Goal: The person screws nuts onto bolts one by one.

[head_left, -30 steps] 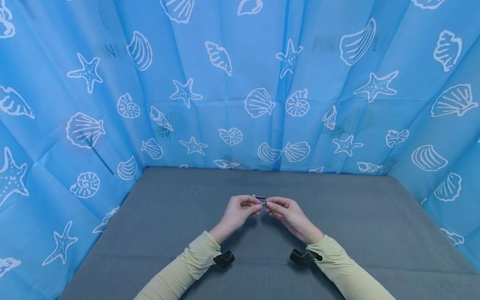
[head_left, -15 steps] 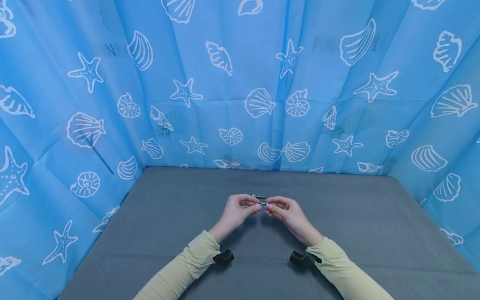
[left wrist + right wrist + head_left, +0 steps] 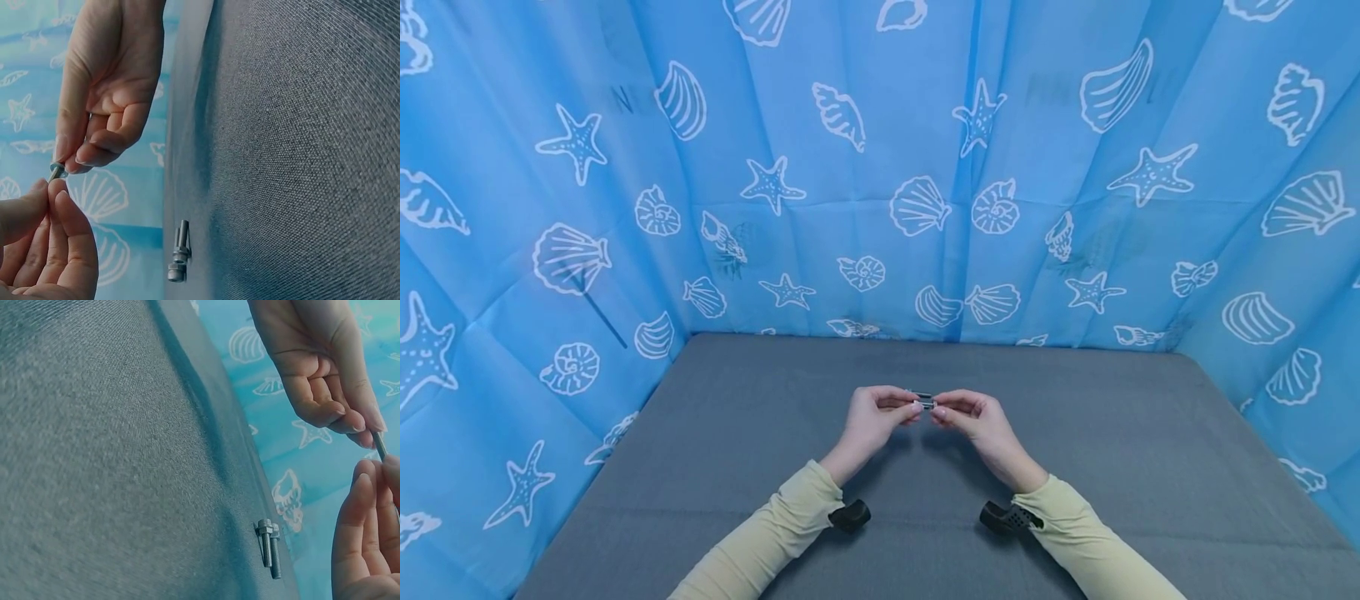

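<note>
My left hand [image 3: 867, 423] pinches the shank of a small metal bolt [image 3: 54, 175] between thumb and forefinger. Opposite it, the fingertips of my right hand [image 3: 983, 429] pinch a ring-shaped piece, seemingly a nut [image 3: 57, 167], at the bolt's other end. Fingers hide most of both parts. The two hands meet just above the table, fingertips almost touching. Behind them, two more bolts [image 3: 269, 547] lie side by side on the cloth, thicker ends together; in the head view the left fingers partly cover these bolts [image 3: 922, 394].
A grey cloth-covered table [image 3: 760, 467] spreads under both arms. Blue curtains [image 3: 865, 167] printed with shells and starfish hang at its back and sides. Black wrist devices [image 3: 850, 517] sit at both sleeve cuffs.
Both hands have risen slightly, and the bolt between them has tilted a little to lie more level. Left fingers now cover more of the bolts on the table.
</note>
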Demonstrator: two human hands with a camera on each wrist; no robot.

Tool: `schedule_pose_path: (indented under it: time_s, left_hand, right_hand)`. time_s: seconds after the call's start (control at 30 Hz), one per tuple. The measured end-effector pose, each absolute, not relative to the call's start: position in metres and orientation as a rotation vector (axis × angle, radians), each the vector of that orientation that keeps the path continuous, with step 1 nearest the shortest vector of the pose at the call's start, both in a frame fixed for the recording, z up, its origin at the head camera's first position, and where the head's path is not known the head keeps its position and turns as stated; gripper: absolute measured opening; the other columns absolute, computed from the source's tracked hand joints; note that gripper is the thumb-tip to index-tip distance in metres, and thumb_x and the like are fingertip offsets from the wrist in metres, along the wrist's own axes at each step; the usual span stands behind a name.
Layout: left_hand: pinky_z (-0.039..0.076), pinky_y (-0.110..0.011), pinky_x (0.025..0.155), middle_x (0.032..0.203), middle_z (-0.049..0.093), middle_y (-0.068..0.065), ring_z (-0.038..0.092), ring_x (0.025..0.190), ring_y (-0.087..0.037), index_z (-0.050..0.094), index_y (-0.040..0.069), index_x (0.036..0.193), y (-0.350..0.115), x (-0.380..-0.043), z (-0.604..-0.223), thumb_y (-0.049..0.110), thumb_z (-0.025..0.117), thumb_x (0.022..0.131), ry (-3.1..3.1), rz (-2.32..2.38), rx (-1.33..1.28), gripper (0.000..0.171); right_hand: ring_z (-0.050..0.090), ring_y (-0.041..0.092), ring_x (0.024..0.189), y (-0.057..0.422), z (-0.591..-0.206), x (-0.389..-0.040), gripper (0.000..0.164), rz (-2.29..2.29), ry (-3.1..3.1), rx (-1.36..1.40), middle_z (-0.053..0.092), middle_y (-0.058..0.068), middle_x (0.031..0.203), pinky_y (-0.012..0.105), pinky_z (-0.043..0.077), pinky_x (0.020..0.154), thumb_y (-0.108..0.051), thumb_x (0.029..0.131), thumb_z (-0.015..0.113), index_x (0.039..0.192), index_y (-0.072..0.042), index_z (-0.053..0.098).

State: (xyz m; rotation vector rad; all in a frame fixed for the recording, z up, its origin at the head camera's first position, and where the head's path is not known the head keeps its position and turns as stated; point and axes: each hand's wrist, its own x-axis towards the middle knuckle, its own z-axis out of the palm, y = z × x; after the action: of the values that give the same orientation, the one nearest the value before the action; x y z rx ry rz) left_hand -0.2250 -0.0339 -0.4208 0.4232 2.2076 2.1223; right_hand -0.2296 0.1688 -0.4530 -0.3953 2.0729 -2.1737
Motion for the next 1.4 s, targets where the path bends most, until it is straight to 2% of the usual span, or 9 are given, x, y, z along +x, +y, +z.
schedule_pose_path:
  time_s: [0.2, 0.3, 0.43, 0.53, 0.63, 0.7, 0.97, 1.23, 1.4]
  left_hand:
    - [0.059, -0.035, 0.070, 0.091, 0.070, -0.020, 0.070, 0.080, -0.030, 0.070, -0.008, 0.096, -0.033, -0.218, -0.411, -0.002, 0.069, 0.085, 2.218, 2.120, 0.455, 0.012]
    - [0.059, -0.038, 0.070, 0.090, 0.070, -0.018, 0.070, 0.078, -0.026, 0.071, -0.005, 0.094, -0.032, -0.219, -0.413, -0.001, 0.070, 0.085, 2.228, 2.104, 0.451, 0.010]
    - [0.059, -0.039, 0.071, 0.089, 0.070, -0.019, 0.070, 0.078, -0.027, 0.071, -0.007, 0.094, -0.031, -0.218, -0.412, -0.002, 0.070, 0.085, 2.230, 2.090, 0.444, 0.011]
    - [0.059, -0.036, 0.070, 0.090, 0.070, -0.021, 0.070, 0.079, -0.029, 0.070, -0.009, 0.095, -0.031, -0.217, -0.411, -0.003, 0.070, 0.085, 2.233, 2.086, 0.437, 0.012]
    - [0.059, -0.034, 0.069, 0.090, 0.070, -0.020, 0.070, 0.079, -0.029, 0.071, -0.007, 0.095, -0.031, -0.216, -0.410, -0.002, 0.070, 0.085, 2.239, 2.082, 0.425, 0.011]
    - [0.059, -0.034, 0.070, 0.090, 0.070, -0.019, 0.070, 0.079, -0.028, 0.071, -0.006, 0.094, -0.031, -0.216, -0.409, -0.002, 0.070, 0.085, 2.248, 2.079, 0.421, 0.010]
    - [0.057, -0.048, 0.073, 0.087, 0.070, -0.021, 0.070, 0.078, -0.030, 0.070, -0.009, 0.094, -0.029, -0.215, -0.411, -0.002, 0.070, 0.085, 2.267, 2.064, 0.469, 0.011]
    - [0.059, -0.037, 0.069, 0.087, 0.070, -0.019, 0.070, 0.077, -0.028, 0.070, -0.010, 0.096, -0.029, -0.222, -0.423, -0.002, 0.070, 0.085, 2.260, 2.071, 0.434, 0.013]
    - [0.059, -0.038, 0.070, 0.085, 0.071, -0.013, 0.070, 0.076, -0.023, 0.072, -0.004, 0.095, -0.029, -0.234, -0.441, 0.003, 0.072, 0.084, 2.246, 2.082, 0.424, 0.012]
  right_hand:
    - [0.067, 0.022, 0.088, 0.169, -0.452, -0.229, 0.039, -2.150, 2.099, -0.347, 0.062, 0.031, 0.106, 0.049, 0.052, 0.087, -0.021, 0.093, 0.064, 0.114, 0.011, 0.059]
    - [0.067, 0.024, 0.089, 0.169, -0.451, -0.229, 0.043, -2.147, 2.092, -0.323, 0.060, 0.034, 0.107, 0.045, 0.054, 0.085, -0.023, 0.093, 0.064, 0.116, 0.013, 0.057]
    - [0.067, 0.023, 0.088, 0.169, -0.449, -0.229, 0.044, -2.163, 2.071, -0.315, 0.059, 0.035, 0.108, 0.049, 0.053, 0.085, -0.019, 0.093, 0.065, 0.118, 0.015, 0.053]
    - [0.068, 0.021, 0.087, 0.171, -0.448, -0.230, 0.042, -2.171, 2.064, -0.322, 0.064, 0.028, 0.105, 0.048, 0.053, 0.085, -0.015, 0.092, 0.066, 0.118, 0.015, 0.053]
    - [0.068, 0.019, 0.087, 0.172, -0.446, -0.230, 0.041, -2.153, 2.069, -0.333, 0.068, 0.018, 0.098, 0.045, 0.054, 0.083, -0.012, 0.091, 0.067, 0.118, 0.016, 0.054]
    - [0.068, 0.020, 0.086, 0.173, -0.446, -0.230, 0.041, -2.126, 2.084, -0.338, 0.069, 0.016, 0.096, 0.042, 0.055, 0.082, -0.013, 0.091, 0.067, 0.117, 0.016, 0.054]
    - [0.067, 0.020, 0.082, 0.173, -0.447, -0.231, 0.043, -2.013, 2.153, -0.322, 0.063, 0.032, 0.101, 0.037, 0.057, 0.074, -0.026, 0.095, 0.062, 0.113, 0.013, 0.056]
    - [0.068, 0.021, 0.091, 0.174, -0.447, -0.230, 0.040, -2.069, 2.032, -0.413, 0.068, 0.021, 0.103, 0.050, 0.052, 0.086, -0.013, 0.095, 0.061, 0.121, 0.015, 0.050]
    - [0.068, 0.019, 0.086, 0.174, -0.446, -0.230, 0.039, -2.002, 2.075, -0.392, 0.067, 0.024, 0.100, 0.045, 0.055, 0.081, -0.018, 0.096, 0.060, 0.117, 0.014, 0.055]
